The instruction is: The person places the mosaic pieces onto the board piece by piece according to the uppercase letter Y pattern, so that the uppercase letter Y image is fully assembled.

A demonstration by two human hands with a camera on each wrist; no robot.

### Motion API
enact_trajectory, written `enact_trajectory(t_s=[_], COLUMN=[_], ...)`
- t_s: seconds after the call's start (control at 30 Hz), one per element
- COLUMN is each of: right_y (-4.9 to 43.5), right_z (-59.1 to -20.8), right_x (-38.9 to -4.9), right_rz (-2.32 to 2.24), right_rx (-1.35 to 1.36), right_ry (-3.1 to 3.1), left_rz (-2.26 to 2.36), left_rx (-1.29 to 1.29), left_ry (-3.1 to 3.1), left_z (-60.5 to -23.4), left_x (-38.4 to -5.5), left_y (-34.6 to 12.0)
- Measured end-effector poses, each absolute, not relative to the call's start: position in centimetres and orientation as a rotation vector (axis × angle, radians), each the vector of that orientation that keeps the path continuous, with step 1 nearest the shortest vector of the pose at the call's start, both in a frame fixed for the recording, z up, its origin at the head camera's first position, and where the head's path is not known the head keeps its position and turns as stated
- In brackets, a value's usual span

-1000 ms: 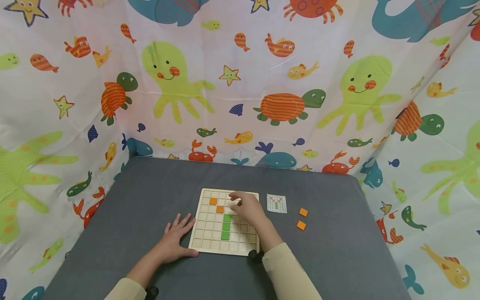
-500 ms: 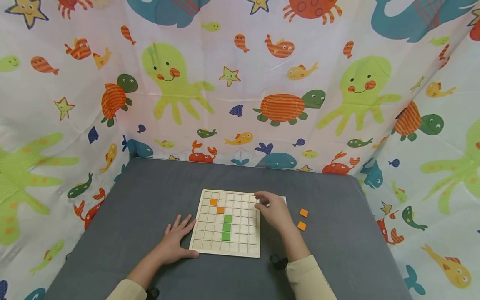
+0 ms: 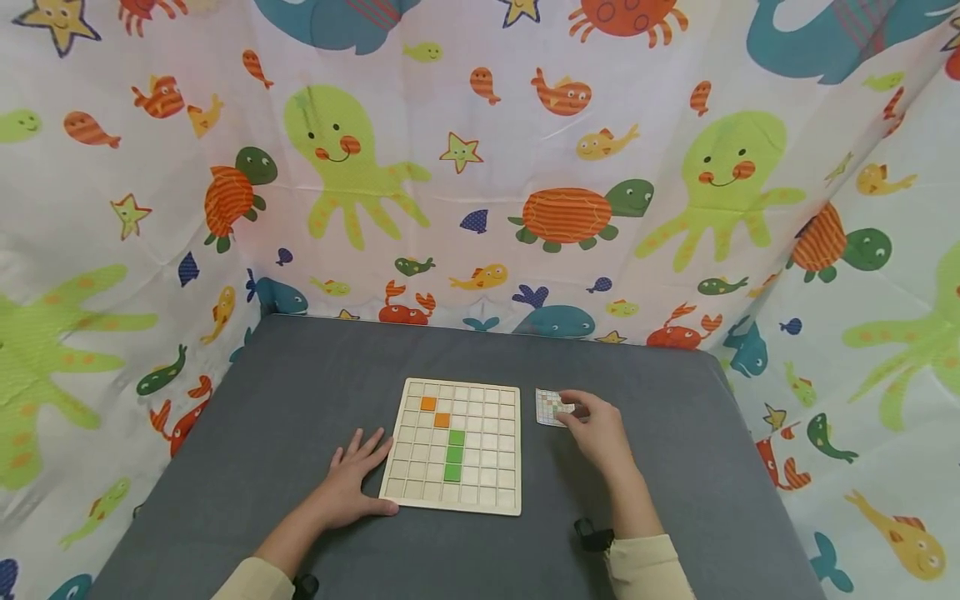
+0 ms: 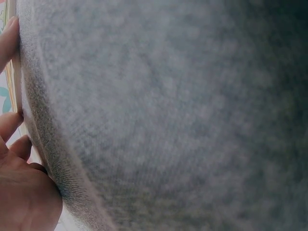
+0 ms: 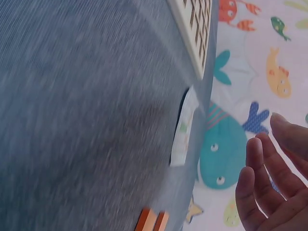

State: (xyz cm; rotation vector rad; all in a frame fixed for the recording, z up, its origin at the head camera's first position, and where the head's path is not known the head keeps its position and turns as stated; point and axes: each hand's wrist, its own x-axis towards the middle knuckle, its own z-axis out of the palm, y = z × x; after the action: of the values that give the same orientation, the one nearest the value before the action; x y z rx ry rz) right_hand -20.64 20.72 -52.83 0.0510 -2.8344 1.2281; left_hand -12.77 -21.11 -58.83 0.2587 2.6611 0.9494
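Note:
A square wooden grid board (image 3: 487, 479) lies on the table. In it sit two orange tiles (image 3: 428, 403) on a diagonal and a column of green tiles (image 3: 454, 455). My left hand (image 3: 348, 483), fingers spread, rests at the board's left edge, its thumb by the near corner. Over a small printed card (image 3: 547, 408) right of the board hovers my right hand (image 3: 600, 433). Its fingers are loosely bent with nothing between them, as the right wrist view also shows. Two loose orange tiles (image 5: 144, 220) appear there on the table; in the head view the right hand hides them.
Dark grey cloth covers the table (image 3: 322, 358). A white curtain (image 3: 450, 83) printed with sea animals stands behind it and along both sides. A black wrist strap (image 3: 595, 536) is on the right arm.
My right hand has moved right, from above the board's upper part to over the card, and now covers the loose orange tiles. The left hand and the tiles on the board look unchanged.

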Motion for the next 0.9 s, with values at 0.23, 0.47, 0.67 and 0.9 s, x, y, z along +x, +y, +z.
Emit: enact_trajectory(t_s=[0.23,0.47,0.67,0.9], right_y=[23.4,26.8,29.4,30.5], right_z=[-53.2,-53.6,-54.3,-55.4], right_x=[-20.0,-20.0,-20.5,-20.9], right_rz=[1.239,1.186,1.110,1.118], right_rx=[-0.024,-0.076,-0.122,-0.163], right_ry=[-2.841,-2.856,-2.912,-3.063], left_rz=[0.952,0.953,0.944,0.931], left_rx=[0.247,0.260,0.260,0.256], left_ry=[2.656,2.655,2.660,2.664], left_z=[-59.4,-59.4,-59.3,-59.3], left_x=[-12.5,-12.8,-13.0,-13.0], left_y=[-21.4,-21.2,-21.0,-21.1])
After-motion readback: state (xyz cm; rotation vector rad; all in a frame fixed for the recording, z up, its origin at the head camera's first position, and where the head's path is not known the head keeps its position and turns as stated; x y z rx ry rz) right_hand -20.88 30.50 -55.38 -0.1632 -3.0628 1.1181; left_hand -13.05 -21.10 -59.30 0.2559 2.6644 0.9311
